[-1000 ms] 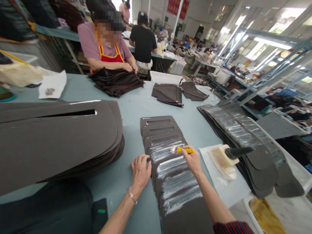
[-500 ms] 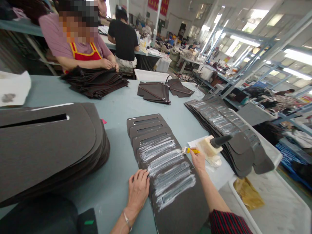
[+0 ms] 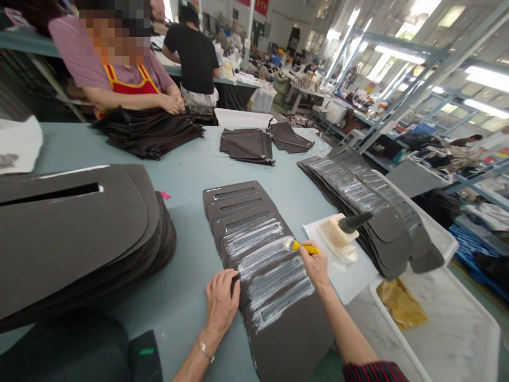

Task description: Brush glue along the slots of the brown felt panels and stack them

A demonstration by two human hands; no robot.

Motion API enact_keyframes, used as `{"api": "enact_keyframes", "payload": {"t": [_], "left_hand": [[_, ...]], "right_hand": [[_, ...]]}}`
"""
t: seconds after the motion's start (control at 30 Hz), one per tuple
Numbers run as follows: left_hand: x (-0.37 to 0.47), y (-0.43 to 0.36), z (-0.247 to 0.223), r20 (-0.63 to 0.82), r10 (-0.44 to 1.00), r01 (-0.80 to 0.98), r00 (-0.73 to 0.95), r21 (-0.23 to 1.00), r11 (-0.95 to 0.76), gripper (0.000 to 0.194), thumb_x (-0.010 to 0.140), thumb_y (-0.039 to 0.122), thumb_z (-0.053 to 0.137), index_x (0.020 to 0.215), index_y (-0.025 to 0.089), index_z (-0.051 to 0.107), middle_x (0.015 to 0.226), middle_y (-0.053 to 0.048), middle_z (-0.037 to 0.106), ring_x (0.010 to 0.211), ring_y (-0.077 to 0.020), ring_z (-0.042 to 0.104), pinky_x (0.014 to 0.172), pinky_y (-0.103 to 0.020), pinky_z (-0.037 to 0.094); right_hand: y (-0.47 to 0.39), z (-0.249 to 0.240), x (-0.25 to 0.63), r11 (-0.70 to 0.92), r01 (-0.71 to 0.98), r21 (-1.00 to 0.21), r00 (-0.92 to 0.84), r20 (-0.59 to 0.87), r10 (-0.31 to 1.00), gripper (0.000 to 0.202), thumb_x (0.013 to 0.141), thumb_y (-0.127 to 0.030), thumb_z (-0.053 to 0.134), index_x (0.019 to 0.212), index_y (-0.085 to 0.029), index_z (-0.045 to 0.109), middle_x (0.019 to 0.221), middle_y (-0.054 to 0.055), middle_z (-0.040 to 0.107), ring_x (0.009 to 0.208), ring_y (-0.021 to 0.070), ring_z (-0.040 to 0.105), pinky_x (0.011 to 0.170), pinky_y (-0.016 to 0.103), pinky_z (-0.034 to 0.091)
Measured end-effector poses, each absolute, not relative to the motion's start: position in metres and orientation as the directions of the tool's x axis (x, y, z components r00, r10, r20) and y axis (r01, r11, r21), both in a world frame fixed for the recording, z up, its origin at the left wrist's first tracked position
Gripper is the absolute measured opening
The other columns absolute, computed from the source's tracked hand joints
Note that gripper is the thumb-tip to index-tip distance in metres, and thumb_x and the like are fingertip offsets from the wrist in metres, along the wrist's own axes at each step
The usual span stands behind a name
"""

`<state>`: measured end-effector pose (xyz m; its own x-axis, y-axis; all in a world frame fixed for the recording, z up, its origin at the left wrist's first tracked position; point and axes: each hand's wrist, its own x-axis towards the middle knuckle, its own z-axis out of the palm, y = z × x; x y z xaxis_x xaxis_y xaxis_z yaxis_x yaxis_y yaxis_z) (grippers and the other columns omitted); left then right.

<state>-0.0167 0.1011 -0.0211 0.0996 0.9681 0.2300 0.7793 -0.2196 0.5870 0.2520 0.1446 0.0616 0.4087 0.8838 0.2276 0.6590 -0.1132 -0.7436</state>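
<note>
My right hand [image 3: 315,265] grips a yellow-handled paintbrush [image 3: 305,248]. Its bristles touch the right part of a white-smeared band on the overlapping dark panels [image 3: 292,339]. These panels are fanned out, each with a long slot, and white paste streaks surround several of the slots. At the panels' left edge rests my left hand [image 3: 221,301], fingers extended and holding nothing, with the fingertips against the edge. To the right of the brush, a cream-coloured container with a black spout [image 3: 336,229] lies on a white sheet [image 3: 360,281].
A thick pile of slotted dark panels [image 3: 79,228] stands at the left. Pasted panels [image 3: 358,196] lie at the right, by a white tray [image 3: 457,318] with a brown-yellow piece. Across the table a co-worker's hands [image 3: 174,102] rest on dark folded pieces [image 3: 149,132].
The brush has moved slightly left over the pasted band with my right hand. My left hand stays at the panels' edge. The whole view has shifted a little.
</note>
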Motion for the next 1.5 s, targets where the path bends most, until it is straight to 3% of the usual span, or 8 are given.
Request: {"api": "enact_keyframes", "payload": {"t": [0.23,0.4,0.53,0.73,1.0,1.27,1.4,1.5], "left_hand": [[-0.005,0.066,-0.02,0.224,0.908,0.77,0.354,0.482,-0.419,0.028,0.086,0.026,0.048,0.113,0.023,0.057,0.117,-0.008,0.06,0.115,-0.0241,0.05,0.095,-0.042,0.034],[0.0,0.062,-0.019,0.192,0.924,0.801,0.33,0.46,-0.382,0.029,0.087,0.027,0.047,0.113,0.022,0.058,0.119,-0.009,0.059,0.116,-0.024,0.049,0.095,-0.042,0.034],[0.0,0.062,-0.017,0.199,0.928,0.803,0.315,0.465,-0.372,0.029,0.086,0.027,0.048,0.112,0.022,0.058,0.118,-0.01,0.059,0.116,-0.0245,0.049,0.095,-0.042,0.034],[0.003,0.059,-0.017,0.172,0.937,0.817,0.304,0.458,-0.349,0.028,0.086,0.027,0.047,0.112,0.022,0.058,0.119,-0.009,0.059,0.116,-0.024,0.048,0.095,-0.041,0.034],[0.012,0.052,-0.022,0.216,0.951,0.84,0.219,0.455,-0.297,0.027,0.085,0.029,0.049,0.109,0.02,0.058,0.117,-0.01,0.06,0.115,-0.0253,0.049,0.094,-0.042,0.034],[0.017,0.05,-0.028,0.238,0.953,0.845,0.185,0.457,-0.278,0.029,0.084,0.03,0.049,0.11,0.02,0.056,0.119,-0.011,0.059,0.117,-0.0256,0.048,0.096,-0.044,0.033],[0.016,0.047,-0.035,0.254,0.956,0.819,0.146,0.511,-0.261,0.031,0.084,0.031,0.049,0.113,0.021,0.055,0.12,-0.011,0.057,0.115,-0.0258,0.05,0.096,-0.045,0.035],[0.01,0.046,-0.041,0.254,0.963,0.754,0.096,0.613,-0.236,0.036,0.084,0.034,0.05,0.117,0.019,0.05,0.122,-0.013,0.052,0.115,-0.0252,0.049,0.094,-0.043,0.039]], "right_hand": [[0.106,0.047,0.161,0.074,0.486,-0.871,-0.026,0.07,0.997,0.015,0.082,-0.028,0.055,0.086,-0.02,0.067,0.08,0.001,0.065,0.07,0.0124,0.057,0.067,0.022,0.044],[0.12,0.038,0.248,-0.125,0.527,-0.841,0.268,0.024,0.963,0.024,0.077,-0.038,0.057,0.084,-0.018,0.067,0.069,0.001,0.063,0.06,0.0139,0.054,0.059,0.024,0.042],[0.131,0.049,0.293,-0.209,0.638,-0.741,0.481,0.172,0.86,0.031,0.075,-0.046,0.056,0.078,-0.016,0.065,0.068,0.002,0.061,0.061,0.0156,0.052,0.061,0.027,0.042],[0.096,0.063,0.21,-0.01,0.589,-0.808,0.18,0.119,0.976,0.017,0.082,-0.03,0.053,0.085,-0.02,0.066,0.079,0.002,0.065,0.069,0.0144,0.056,0.067,0.025,0.042],[0.042,0.052,0.208,-0.091,0.474,-0.876,0.16,-0.016,0.987,0.014,0.081,-0.03,0.057,0.081,-0.02,0.066,0.072,0.0,0.063,0.064,0.0139,0.055,0.062,0.024,0.042],[0.067,0.047,0.328,-0.237,0.57,-0.787,0.509,0.112,0.853,0.041,0.073,-0.058,0.059,0.079,-0.018,0.066,0.068,0.003,0.062,0.061,0.017,0.054,0.06,0.028,0.043],[0.066,0.053,0.333,-0.202,0.626,-0.753,0.471,0.159,0.868,0.042,0.075,-0.059,0.056,0.082,-0.019,0.067,0.069,0.003,0.064,0.063,0.018,0.056,0.063,0.029,0.044],[0.058,0.062,0.348,-0.304,0.525,-0.795,0.628,0.121,0.769,0.043,0.074,-0.058,0.058,0.087,-0.018,0.066,0.057,0.001,0.061,0.056,0.0181,0.056,0.059,0.029,0.043]]}}
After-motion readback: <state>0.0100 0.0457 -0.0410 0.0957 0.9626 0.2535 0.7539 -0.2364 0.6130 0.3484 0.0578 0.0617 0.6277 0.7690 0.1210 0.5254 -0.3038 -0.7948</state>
